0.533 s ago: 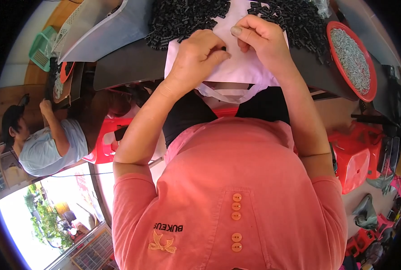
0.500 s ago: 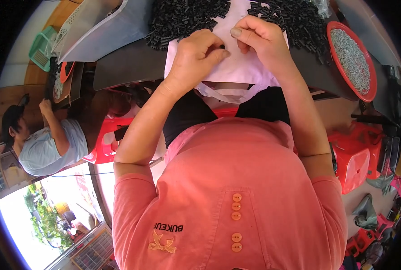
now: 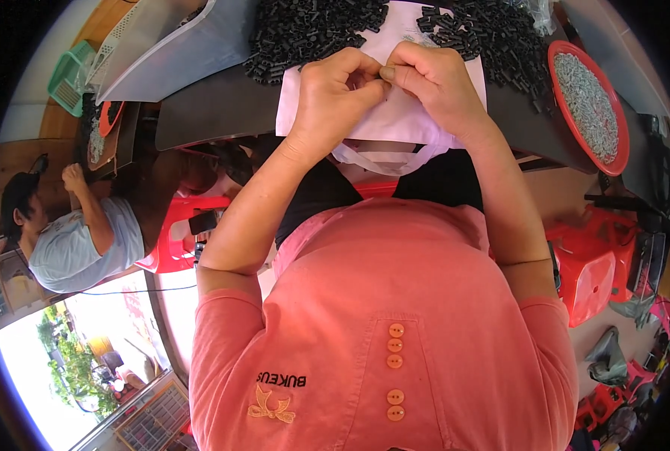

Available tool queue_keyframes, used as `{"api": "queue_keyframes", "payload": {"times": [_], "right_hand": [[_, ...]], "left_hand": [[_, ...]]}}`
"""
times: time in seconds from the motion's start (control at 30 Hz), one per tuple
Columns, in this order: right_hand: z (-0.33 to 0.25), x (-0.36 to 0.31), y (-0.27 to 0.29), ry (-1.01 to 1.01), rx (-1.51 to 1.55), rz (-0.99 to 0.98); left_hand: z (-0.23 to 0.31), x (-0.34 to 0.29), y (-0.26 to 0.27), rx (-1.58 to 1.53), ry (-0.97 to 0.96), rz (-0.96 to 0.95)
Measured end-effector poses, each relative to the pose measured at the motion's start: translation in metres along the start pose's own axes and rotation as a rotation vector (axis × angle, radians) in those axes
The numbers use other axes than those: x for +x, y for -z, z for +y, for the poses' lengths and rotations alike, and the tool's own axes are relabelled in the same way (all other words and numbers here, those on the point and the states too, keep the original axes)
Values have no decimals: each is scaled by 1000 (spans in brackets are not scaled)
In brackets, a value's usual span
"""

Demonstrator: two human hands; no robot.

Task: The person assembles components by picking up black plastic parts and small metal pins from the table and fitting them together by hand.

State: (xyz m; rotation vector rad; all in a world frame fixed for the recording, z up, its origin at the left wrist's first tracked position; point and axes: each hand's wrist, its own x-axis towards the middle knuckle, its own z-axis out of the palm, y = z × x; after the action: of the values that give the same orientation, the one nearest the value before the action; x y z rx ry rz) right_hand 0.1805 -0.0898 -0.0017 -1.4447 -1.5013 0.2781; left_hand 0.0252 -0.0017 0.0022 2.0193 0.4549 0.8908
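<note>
Pinching going on over the pale sheet (image 3: 395, 124), hands meeting tip to tip near the middle of the work area. Left hand (image 3: 335, 98): fingers curled, thumb against index, probably gripping a small dark piece (image 3: 381, 78); mostly hidden by the fingertips, so can't confirm its shape. Right hand (image 3: 440, 86): thumb and index drawn in to the same spot, touching or nearly touching the left; can't tell if it grips the same piece, a second part or nothing.

Stock: black tubular bits sit in two heaps at the far side of the sheet, left heap (image 3: 305, 34) and right heap (image 3: 508, 56), with a bare strip of sheet between them. Both heaps spread onto the dark table (image 3: 215, 116). Silver slivers (image 3: 587, 98) fill a red tray (image 3: 612, 168) off to the right, well apart from the hands.

Progress: my read is one piece in hand, mid-handling, not yet released. Bulk looks far from used up: both heaps are big, tray looks well filled. Can't separate done from undone; bits too small, and the two heaps look alike at this scale. No count possible.
</note>
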Motion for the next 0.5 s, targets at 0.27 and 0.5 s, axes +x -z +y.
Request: {"api": "queue_keyframes", "payload": {"times": [0.27, 0.5], "right_hand": [[-1, 0, 0, -13, -13, -4], [3, 1, -2, -91, 95, 2]], "left_hand": [[-7, -3, -2, -158, 22, 13], [-5, -4, 1, -207, 114, -6]]}}
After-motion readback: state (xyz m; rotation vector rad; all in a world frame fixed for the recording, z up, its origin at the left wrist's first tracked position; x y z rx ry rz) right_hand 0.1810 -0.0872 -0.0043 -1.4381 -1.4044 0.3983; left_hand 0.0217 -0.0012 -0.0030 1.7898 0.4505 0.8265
